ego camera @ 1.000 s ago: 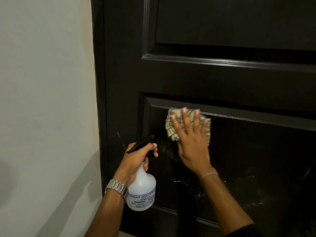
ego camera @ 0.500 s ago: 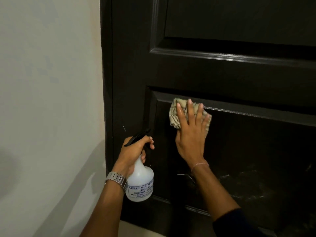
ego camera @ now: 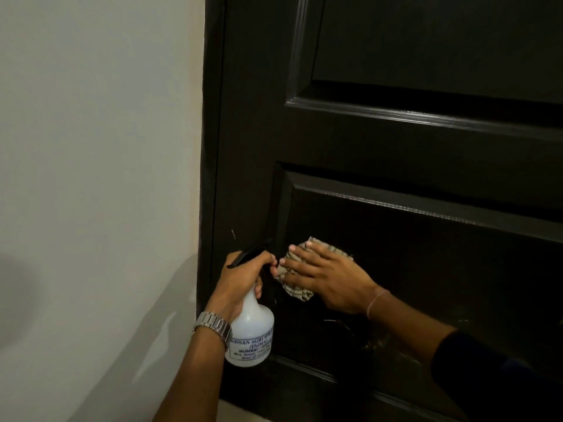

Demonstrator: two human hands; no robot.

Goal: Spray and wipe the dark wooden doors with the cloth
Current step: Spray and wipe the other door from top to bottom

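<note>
A dark wooden door (ego camera: 380,147) with raised panels fills the right of the head view. My right hand (ego camera: 326,278) lies flat with straight fingers on a checked cloth (ego camera: 297,292), pressing it against the left side of the lower panel. My left hand (ego camera: 240,278) grips the neck of a white spray bottle (ego camera: 251,336) with a black trigger head, held upright just left of the cloth, its nozzle toward the door. Fingertips of the two hands nearly meet. Wet streaks show on the panel below my right wrist.
A plain pale wall (ego camera: 97,178) takes up the left half, meeting the door frame (ego camera: 210,178). A strip of light floor (ego camera: 231,414) shows at the bottom under the door.
My right hand has slid the cloth down from the panel's top edge and leftward, with fingers now pointing left. The bottle in my left hand stays in about the same place.
</note>
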